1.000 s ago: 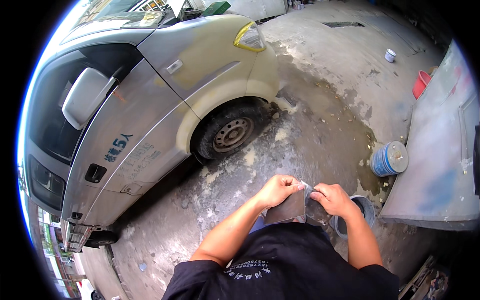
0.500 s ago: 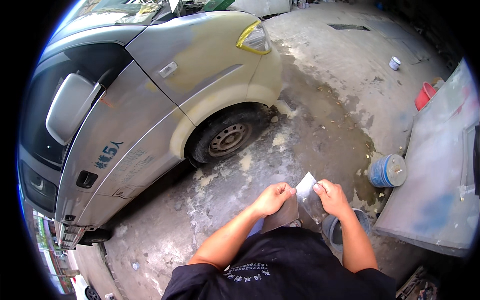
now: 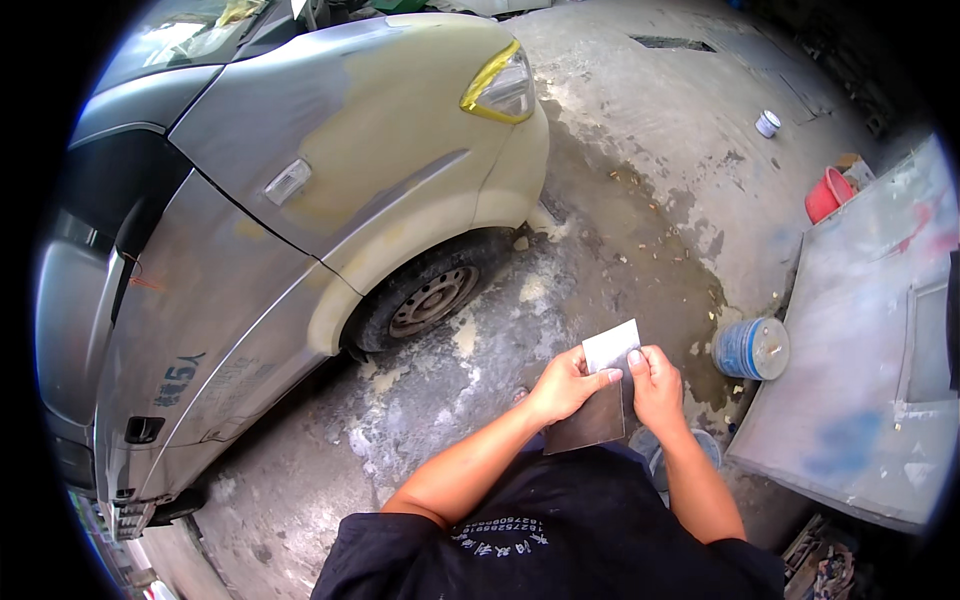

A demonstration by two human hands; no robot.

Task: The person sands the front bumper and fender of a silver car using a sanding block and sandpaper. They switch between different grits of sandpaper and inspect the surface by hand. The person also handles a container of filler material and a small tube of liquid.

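Observation:
My left hand (image 3: 575,388) and my right hand (image 3: 656,385) meet in front of my body, both closed with thumbs on top. Between them are thin sheets that look like sandpaper. A pale, rectangular sandpaper face (image 3: 612,346) sticks up past my fingers. Below my left thumb hangs a dark brown sandpaper face (image 3: 592,425). Whether these are separate pieces or one folded piece I cannot tell. Ahead to the left stands a silver van (image 3: 250,240), its front fender (image 3: 400,130) coated in patchy beige filler. Yellow tape (image 3: 484,78) edges its headlight (image 3: 512,88).
A blue-banded bucket (image 3: 738,348) stands at right beside a pale, paint-stained panel (image 3: 850,370). Behind it sits a red tub (image 3: 828,194); a small white can (image 3: 767,124) is farther off. Another bucket (image 3: 708,448) is partly hidden behind my right forearm. The concrete floor (image 3: 640,240) has wet patches.
The sheets have come together: the pale face, earlier tilted in my right hand, now stands upright between both hands. My hands have drawn closer. The view has shifted slightly, moving the van leftward.

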